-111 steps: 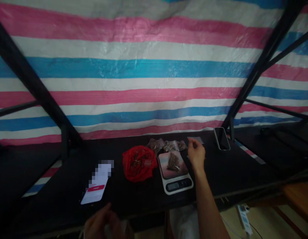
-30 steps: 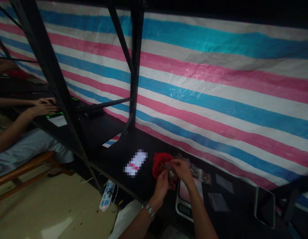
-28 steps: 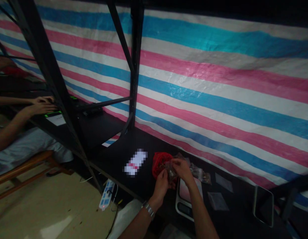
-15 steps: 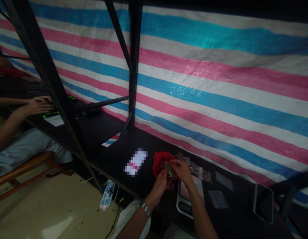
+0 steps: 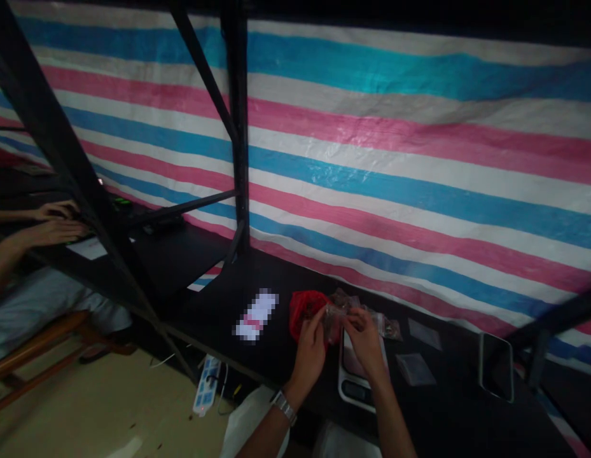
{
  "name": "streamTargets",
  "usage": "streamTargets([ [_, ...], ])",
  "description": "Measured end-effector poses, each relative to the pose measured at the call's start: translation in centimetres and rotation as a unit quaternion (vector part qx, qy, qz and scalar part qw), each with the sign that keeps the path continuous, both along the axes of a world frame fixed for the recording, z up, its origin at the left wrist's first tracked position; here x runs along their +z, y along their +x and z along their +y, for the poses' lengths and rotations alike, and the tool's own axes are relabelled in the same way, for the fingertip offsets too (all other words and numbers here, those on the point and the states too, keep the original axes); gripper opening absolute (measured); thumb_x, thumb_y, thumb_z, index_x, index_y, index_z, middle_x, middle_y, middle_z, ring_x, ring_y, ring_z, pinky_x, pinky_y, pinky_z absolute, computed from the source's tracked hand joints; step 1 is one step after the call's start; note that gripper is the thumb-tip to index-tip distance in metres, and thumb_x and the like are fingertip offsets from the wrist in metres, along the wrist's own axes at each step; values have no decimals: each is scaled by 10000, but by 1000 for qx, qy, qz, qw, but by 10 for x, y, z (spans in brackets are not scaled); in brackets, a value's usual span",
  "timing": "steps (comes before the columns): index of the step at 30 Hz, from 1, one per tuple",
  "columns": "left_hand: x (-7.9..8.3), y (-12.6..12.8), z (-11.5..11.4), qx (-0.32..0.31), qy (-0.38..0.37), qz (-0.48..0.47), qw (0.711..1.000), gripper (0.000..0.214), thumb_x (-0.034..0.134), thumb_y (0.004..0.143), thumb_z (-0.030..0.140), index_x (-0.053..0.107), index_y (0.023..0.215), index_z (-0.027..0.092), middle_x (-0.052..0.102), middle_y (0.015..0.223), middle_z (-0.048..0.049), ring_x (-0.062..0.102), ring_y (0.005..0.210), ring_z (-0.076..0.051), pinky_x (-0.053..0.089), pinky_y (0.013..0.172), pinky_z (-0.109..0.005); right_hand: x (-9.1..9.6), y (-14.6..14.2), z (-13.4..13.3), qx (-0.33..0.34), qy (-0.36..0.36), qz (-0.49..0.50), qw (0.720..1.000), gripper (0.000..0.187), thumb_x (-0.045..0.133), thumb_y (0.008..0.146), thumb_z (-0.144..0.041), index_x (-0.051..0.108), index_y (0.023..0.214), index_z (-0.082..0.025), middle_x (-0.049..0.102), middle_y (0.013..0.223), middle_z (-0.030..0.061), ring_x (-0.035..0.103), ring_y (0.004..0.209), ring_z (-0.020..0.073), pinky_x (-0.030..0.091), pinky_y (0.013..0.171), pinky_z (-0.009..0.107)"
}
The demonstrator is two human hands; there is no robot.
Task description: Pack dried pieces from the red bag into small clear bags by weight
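Note:
Between my two hands is a small clear plastic bag (image 5: pixel 334 320) with dark bits inside. My left hand (image 5: pixel 312 346) is closed on its left side, and my right hand (image 5: pixel 364 334) pinches its upper right edge. Just left of the bag sits a red plastic bag (image 5: pixel 301 312), open at the top, with small dark items in it that I cannot make out. A white digital scale (image 5: pixel 355 391) lies under my right hand and forearm, its platform partly hidden. Behind my hands lie several filled small bags (image 5: pixel 390 328).
To the right are flat clear bags (image 5: pixel 416 369) and a phone (image 5: pixel 495 367). A blurred-out white slip (image 5: pixel 256 316) lies left on the black table (image 5: pixel 219 318). Black metal posts (image 5: pixel 238 140) stand at the left, past them another person's hands (image 5: pixel 56 226). A power strip (image 5: pixel 207 385) hangs below.
My right hand has shifted from over the small bag to its right edge, and the bag is now held up more openly between both hands. The whole view has shifted slightly.

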State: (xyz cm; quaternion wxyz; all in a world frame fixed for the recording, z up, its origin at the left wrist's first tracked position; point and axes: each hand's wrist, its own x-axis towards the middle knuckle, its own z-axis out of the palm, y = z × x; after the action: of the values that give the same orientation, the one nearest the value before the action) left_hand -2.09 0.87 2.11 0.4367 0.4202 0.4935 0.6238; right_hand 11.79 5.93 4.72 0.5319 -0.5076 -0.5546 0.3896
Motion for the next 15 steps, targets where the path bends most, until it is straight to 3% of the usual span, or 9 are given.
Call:
streamTargets([
  [4,7,16,-2,-49,44,61,996,429,462,1056,354,680,1421,296,678,1298,-91,630,1266,-221,423,1197,-415,0,37,-15,-66,3,16,998,576,829,665,-623,709,1059,-220,781,832,46,727,789,239,577,780,380],
  [8,6,28,-1,-81,63,102,989,400,486,1049,325,704,1382,282,714,1272,-90,648,1224,-233,447,1171,-435,-3,73,-25,-122,-13,-1,992,524,808,669,-613,718,999,-216,783,805,56,727,759,251,566,719,372],
  [15,-10,17,-19,-37,91,167,981,347,459,1064,321,741,1253,251,730,1096,-88,708,999,-222,559,985,-392,-23,97,-23,-160,-62,-66,983,319,760,627,-460,715,837,-224,731,623,26,693,569,257,529,551,349],
])
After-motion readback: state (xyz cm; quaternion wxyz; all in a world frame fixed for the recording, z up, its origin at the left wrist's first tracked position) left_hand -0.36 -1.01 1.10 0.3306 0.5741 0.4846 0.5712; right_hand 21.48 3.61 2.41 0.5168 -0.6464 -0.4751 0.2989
